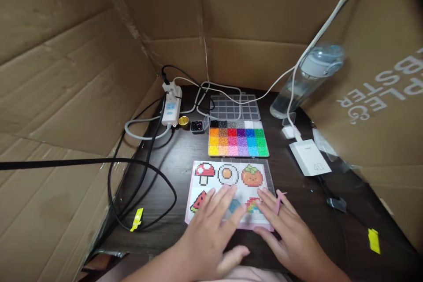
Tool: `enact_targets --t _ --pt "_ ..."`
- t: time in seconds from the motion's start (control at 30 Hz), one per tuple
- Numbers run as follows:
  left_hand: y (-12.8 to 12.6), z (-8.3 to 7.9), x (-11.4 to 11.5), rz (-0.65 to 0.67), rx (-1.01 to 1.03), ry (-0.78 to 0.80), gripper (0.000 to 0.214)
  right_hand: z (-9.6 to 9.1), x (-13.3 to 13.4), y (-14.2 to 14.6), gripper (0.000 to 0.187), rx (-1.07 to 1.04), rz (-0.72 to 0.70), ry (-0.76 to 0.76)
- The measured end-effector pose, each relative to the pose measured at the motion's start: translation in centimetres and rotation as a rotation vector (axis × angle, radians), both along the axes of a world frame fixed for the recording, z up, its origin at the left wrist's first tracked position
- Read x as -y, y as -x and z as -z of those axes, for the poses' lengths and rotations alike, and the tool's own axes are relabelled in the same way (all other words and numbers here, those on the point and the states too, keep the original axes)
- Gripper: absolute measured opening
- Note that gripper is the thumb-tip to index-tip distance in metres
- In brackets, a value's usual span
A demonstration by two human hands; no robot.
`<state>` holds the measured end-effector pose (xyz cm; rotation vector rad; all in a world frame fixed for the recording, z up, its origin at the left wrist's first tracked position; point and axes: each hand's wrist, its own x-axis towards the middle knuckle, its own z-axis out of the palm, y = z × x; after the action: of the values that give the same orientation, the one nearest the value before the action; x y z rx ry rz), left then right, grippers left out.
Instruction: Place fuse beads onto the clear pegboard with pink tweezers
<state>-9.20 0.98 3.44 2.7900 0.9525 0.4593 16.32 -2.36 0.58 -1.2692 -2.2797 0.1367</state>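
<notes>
A pattern sheet (213, 194) with pixel pictures of a mushroom, an egg, a persimmon, a watermelon slice and a rainbow lies under a clear pegboard (269, 176) on the table. My left hand (214, 224) rests over its lower middle, fingers stretched out and the thumb apart, covering part of a blue picture. At the lower right corner is my right hand (287, 229), with fingertips near the rainbow. Pink tweezers (279, 202) are tucked between its fingers. Just behind the sheet sits an open bead box (238, 156), its compartments filled with beads in many colours.
A small black container (197, 127), a gold round tin (183, 121) and a white power strip (172, 112) stand at the back left. Black cables loop at left. A water bottle (306, 81) and white charger (310, 158) are at right. Cardboard walls (257, 13) enclose the table.
</notes>
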Motion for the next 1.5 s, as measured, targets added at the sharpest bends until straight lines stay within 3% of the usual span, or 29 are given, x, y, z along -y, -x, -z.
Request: enact_targets --t 0.13,0.23,0.4,0.57,0.73,0.87,0.97,1.17,1.5 --pt "-2.5 -0.7 -0.4 0.078 -0.091 0.093 0.065 -1.5 0.5 -0.1 0.069 -0.303 0.222 0.064" --pt "-4.2 -1.2 -1.2 0.109 -0.1 0.106 0.058 -3.0 -0.1 -0.6 0.058 -0.525 0.329 0.088" --pt "-6.8 -1.0 -2.6 0.104 -0.137 0.142 0.074 -4.8 -3.9 -1.4 0.027 -0.73 0.329 0.016" --pt "-7.3 0.2 -2.6 0.174 -0.18 0.164 0.079 -6.1 -7.3 -0.5 0.029 -0.625 0.179 0.275" --pt "-7.1 0.3 -2.4 0.151 -0.156 0.123 0.075 -5.4 -10.2 0.8 0.041 -1.107 0.071 0.414" --pt "-7.2 0.1 -2.4 0.156 -0.131 0.096 0.072 -3.3 -12.2 0.9 0.044 -1.371 0.161 0.476" --pt "-7.3 0.0 -2.6 0.147 -0.124 0.078 0.071 -2.4 -12.5 0.6 0.046 -1.382 0.232 0.533" --pt "-7.3 0.0 -3.2 0.172 -0.118 0.079 0.059 -2.4 -11.4 0.3 0.043 -1.37 0.16 0.588" --pt "-7.7 0.2 -2.6 0.137 -0.119 0.085 0.051 -2.1 -10.2 0.3 0.041 -1.232 0.219 0.687"
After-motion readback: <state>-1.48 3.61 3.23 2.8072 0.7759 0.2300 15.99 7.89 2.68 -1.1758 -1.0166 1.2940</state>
